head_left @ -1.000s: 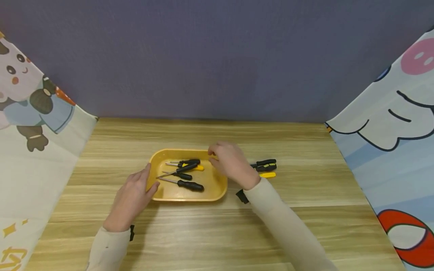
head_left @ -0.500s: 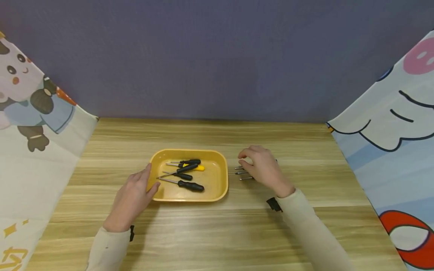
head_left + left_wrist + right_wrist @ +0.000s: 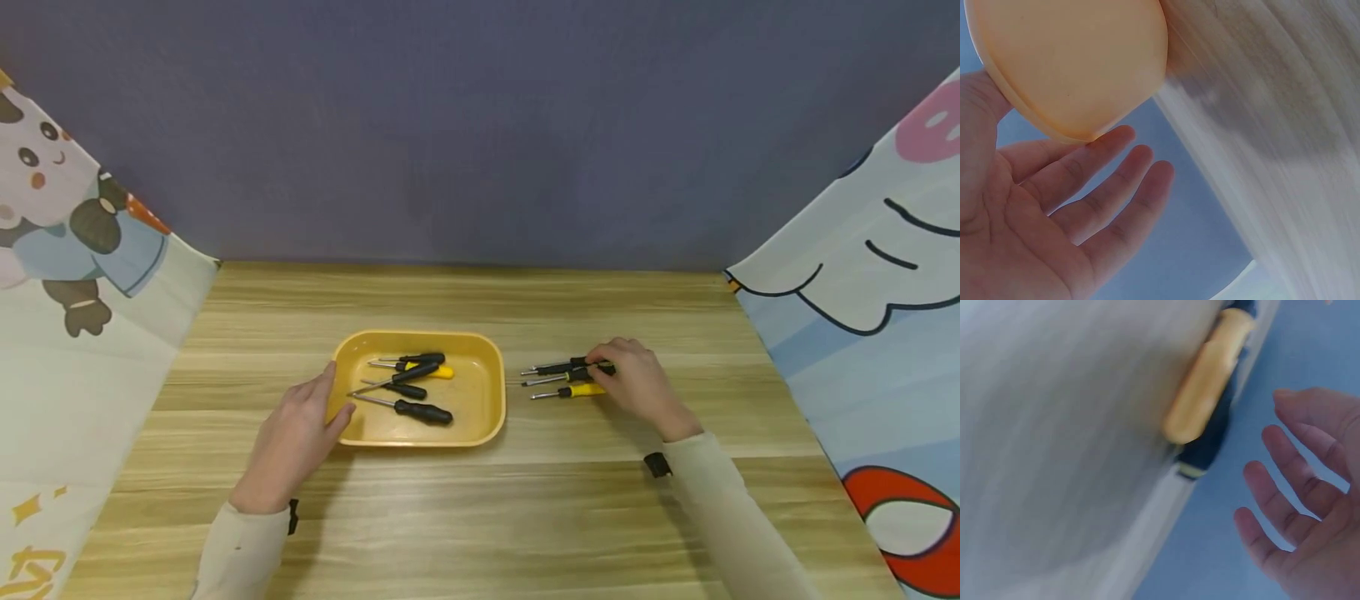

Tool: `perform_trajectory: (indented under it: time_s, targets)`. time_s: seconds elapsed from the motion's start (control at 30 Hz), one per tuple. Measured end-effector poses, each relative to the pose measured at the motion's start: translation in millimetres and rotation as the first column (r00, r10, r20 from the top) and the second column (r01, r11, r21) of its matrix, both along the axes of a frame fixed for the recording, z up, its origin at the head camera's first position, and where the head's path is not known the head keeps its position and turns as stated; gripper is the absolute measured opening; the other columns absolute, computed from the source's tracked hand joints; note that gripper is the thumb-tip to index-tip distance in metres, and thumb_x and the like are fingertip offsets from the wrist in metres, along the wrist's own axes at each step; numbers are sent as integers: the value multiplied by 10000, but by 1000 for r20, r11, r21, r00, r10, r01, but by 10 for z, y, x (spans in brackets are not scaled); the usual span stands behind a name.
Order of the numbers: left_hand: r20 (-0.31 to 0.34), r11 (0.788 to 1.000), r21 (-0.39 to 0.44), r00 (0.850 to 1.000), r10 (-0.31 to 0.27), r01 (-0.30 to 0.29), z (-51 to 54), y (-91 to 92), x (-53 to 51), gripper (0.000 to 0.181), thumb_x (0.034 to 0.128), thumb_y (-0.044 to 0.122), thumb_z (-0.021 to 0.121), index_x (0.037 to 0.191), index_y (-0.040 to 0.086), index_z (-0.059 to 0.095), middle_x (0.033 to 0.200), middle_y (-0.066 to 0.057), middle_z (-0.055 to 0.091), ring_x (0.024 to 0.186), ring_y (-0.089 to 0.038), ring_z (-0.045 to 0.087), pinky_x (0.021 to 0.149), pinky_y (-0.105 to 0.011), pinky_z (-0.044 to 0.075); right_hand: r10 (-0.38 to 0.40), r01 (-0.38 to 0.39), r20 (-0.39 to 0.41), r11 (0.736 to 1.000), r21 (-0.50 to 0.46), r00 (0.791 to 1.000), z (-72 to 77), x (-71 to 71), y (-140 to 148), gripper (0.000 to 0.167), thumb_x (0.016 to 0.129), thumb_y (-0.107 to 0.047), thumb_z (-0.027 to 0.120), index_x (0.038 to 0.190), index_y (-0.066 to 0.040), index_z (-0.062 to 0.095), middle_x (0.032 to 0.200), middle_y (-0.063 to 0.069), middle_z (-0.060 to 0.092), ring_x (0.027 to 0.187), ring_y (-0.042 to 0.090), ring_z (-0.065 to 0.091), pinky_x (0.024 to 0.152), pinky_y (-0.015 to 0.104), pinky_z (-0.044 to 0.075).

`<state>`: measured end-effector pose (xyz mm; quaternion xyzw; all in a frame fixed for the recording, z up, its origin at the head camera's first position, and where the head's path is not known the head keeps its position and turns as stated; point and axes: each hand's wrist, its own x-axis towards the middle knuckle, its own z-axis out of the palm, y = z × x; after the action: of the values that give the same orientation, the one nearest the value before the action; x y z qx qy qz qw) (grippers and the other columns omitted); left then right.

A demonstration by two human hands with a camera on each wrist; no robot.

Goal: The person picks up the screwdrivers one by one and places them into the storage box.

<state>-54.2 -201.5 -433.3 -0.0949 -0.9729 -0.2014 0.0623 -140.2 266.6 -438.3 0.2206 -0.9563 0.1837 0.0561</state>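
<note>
A yellow tray (image 3: 491, 429) lies on the table with several screwdrivers in it, among them a large black-handled screwdriver (image 3: 423, 412) and a yellow-handled one partly covered. My left hand (image 3: 291, 442) touches the tray's left end, thumb at the near corner and fingers loosely spread along the wall. Over the handles of several screwdrivers right of the tray is my right hand (image 3: 636, 385), its fingers slightly bent and apart, holding nothing. A yellow-handled screwdriver (image 3: 585, 390) lies nearest, with a black-and-yellow screwdriver (image 3: 576, 375) behind it. Their handle ends are partly hidden in the head view.
The wooden table (image 3: 480, 517) runs back to a dark grey-blue panel (image 3: 480, 133). Cartoon-printed sheets (image 3: 892, 275) stand along both sides.
My right hand has moved right, from the tray's right end to above the handles of the loose screwdrivers, uncovering their shafts. The left hand and tray stay in place.
</note>
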Motion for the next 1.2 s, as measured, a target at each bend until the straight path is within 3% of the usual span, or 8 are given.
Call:
perform_trajectory:
  time_s: [0.63, 1.0, 1.2]
  targets:
    - [-5, 1000, 5, 1000, 10, -10, -9, 9, -4, 690, 952, 215, 696, 1471, -114, 382, 1353, -329, 533, 1168, -516, 542, 910, -639, 498, -44, 39, 77, 997, 63, 996, -175, -50, 181, 280, 876, -121, 783, 1146, -83, 720, 1129, 135, 654, 1025, 371, 560, 865, 593, 466]
    - [-16, 1000, 1, 1000, 13, -13, -18, 8, -7, 685, 957, 229, 691, 1468, -111, 389, 1363, -324, 528, 1162, -516, 545, 912, -641, 495, 12, -21, 56, 988, 155, 998, -168, -76, 168, 315, 843, -149, 823, 1134, -85, 723, 1113, 138, 640, 1021, 398, 562, 803, 620, 489]
    - [-24, 1000, -1, 1000, 9, -9, -27, 5, -7, 687, 954, 224, 694, 1468, -114, 388, 1353, -330, 533, 1157, -517, 549, 915, -639, 495, 35, -40, 36, 988, 151, 999, -177, -71, 169, 309, 854, -141, 813, 1144, -80, 729, 1110, 131, 650, 970, 372, 572, 765, 604, 507]
